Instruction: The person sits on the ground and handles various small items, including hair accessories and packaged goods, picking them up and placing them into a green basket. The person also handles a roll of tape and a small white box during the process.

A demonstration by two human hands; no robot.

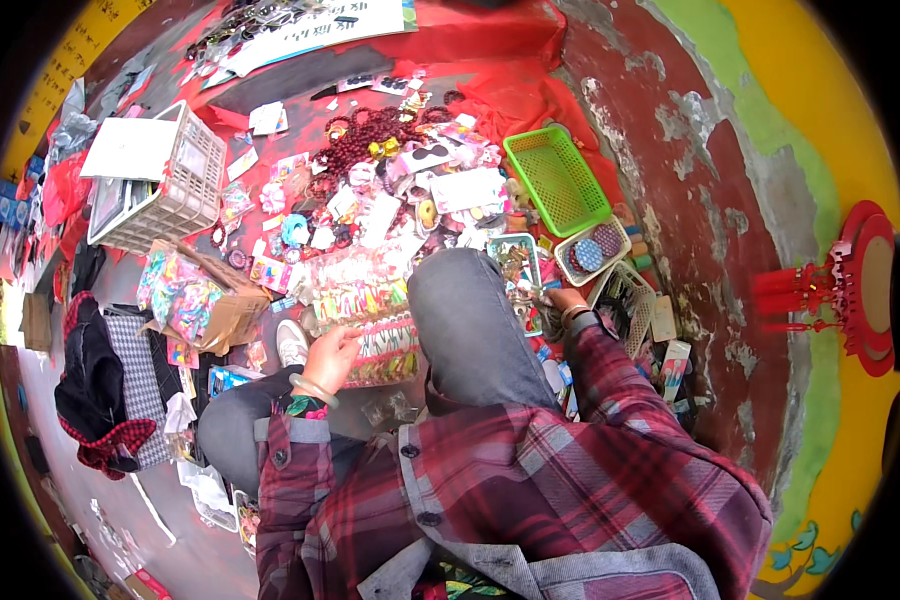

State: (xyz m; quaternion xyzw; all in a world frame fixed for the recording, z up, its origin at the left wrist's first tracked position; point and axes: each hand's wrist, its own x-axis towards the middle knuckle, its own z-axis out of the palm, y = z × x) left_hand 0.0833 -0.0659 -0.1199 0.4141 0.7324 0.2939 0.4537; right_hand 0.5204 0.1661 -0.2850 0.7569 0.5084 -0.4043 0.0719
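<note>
My left hand [330,358], with a pale bangle at the wrist, is at the left edge of a clear packet of colourful small items [388,350]. Its fingers are drawn together, and whatever lies between them is too small to make out. To the right of my knee, my right hand [567,300] is closed at a greyish bundle [548,312] whose kind is unclear. That hand is beside a small pale-green basket [515,262] of small goods. Near it stands a white basket [568,268] holding round dotted items [588,253].
An empty green plastic basket [558,182] lies farther right. Dark red beads [370,135] and hair accessories cover the red cloth ahead. To the left are a white crate [185,175], a cardboard box [238,312] of colourful packets and a black bag [98,385]. A peeling wall [695,230] rises on the right.
</note>
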